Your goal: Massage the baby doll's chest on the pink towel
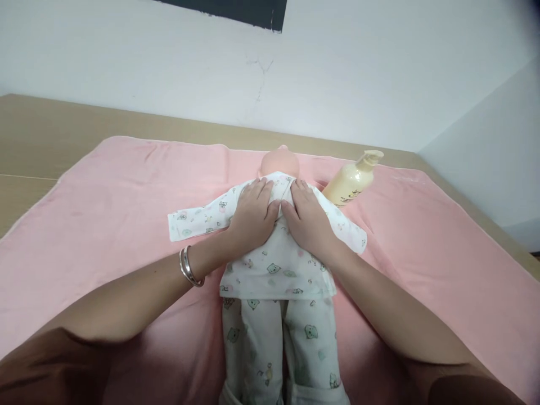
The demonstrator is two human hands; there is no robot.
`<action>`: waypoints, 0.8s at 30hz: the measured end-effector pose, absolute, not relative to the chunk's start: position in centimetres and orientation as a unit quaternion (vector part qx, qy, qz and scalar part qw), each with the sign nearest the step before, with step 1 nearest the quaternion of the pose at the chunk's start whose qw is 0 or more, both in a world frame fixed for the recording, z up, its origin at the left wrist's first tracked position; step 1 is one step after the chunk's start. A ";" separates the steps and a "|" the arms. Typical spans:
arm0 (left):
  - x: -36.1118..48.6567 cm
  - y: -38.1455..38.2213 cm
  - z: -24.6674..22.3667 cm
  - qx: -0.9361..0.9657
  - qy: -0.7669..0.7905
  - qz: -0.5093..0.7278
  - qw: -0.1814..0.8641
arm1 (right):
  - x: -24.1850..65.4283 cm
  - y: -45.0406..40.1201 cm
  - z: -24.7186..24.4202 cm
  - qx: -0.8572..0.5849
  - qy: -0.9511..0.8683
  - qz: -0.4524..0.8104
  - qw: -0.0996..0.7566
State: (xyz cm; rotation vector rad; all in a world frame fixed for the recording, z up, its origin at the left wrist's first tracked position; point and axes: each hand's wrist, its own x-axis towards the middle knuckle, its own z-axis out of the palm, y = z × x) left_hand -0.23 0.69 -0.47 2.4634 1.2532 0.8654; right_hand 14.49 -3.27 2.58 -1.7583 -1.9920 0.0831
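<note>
A baby doll (pixel 280 162) lies on its back, its head toward the wall. It wears a white printed long-sleeved top (pixel 274 273) and matching printed trousers (pixel 310 337), whose lower ends look folded up. My left hand (pixel 256 211) rests flat on the left side of the doll's chest, fingers stretched toward its neck. On the other side of the chest, my right hand (pixel 307 216) lies flat in the same way. Both thumbs point inward and almost meet at the middle. Neither hand holds anything. The doll's face is hardly visible from this angle.
Under the doll a pink blanket (pixel 105 225) covers most of the wooden surface (pixel 54 126). A pale yellow pump bottle (pixel 352 179) leans or lies beside the doll's right-hand sleeve. White walls (pixel 346 73) stand behind and to the right.
</note>
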 end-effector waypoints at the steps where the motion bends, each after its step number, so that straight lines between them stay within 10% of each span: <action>1: -0.2 0.7 -0.5 0.845 0.429 0.296 0.121 | 14.4 -3.1 2.2 -0.649 -0.720 0.033 0.241; 24: 0.1 -2.2 1.0 0.856 0.433 0.267 0.097 | 15.8 -1.9 3.1 -0.649 -0.723 0.108 0.209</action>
